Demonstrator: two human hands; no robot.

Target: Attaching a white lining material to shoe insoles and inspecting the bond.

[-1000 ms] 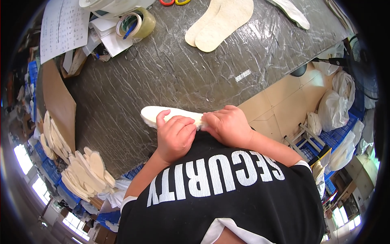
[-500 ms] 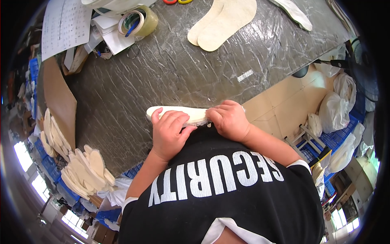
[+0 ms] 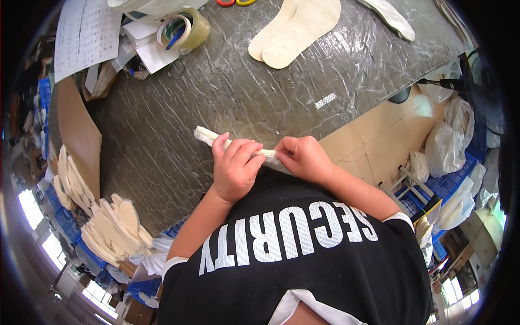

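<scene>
"Where's the insole [image 3: 207, 136] from where you're standing?"

"Held up edge-on, just in front of the black shirt [image 3: 346, 265], its left end out over the table [image 3: 157, 119]."

"And the grip?"

"The left hand [image 3: 235, 168] is half closed, fingers bent over the middle of it. The right hand [image 3: 306, 158] is tighter: thumb and forefinger pinch the right end, other fingers curled in. (Bare skin, mind, on a fluffy edge.)"

"One piece or two?"

"Looks like two layers, but with fingers covering so much I can't swear to it."

"So what could spoil it?"

"If it is layered, one hand pressing harder than the other could slide the layers out of line. A hard tug from that right pinch might pull fluff loose. And should both hands slacken, it could drop between shirt and table."

"Anything around to catch on?"

"The pile [image 3: 116, 227] by the left arm [image 3: 194, 226]: a wide elbow could knock it. The tape [image 3: 199, 31] sits well apart, at the far side, so I'd call it no bother."
</scene>
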